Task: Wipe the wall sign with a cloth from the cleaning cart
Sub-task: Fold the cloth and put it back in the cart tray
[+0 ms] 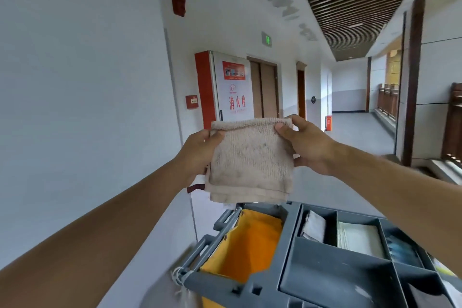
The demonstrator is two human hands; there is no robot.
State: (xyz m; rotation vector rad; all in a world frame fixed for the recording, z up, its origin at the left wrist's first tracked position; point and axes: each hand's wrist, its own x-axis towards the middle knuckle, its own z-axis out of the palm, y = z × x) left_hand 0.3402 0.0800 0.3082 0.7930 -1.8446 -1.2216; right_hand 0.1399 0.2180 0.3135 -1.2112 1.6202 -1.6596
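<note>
Above grey plastic cleaning cart, L hand & R hand pinch top corners of folded, nubby beige cloth; cart's yellow bag sits left of compartments w/ folded cloths.

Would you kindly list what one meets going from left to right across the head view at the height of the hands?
White wall → left hand → cloth, gripped at its top corners by both hands → right hand → dark wooden post.
</note>
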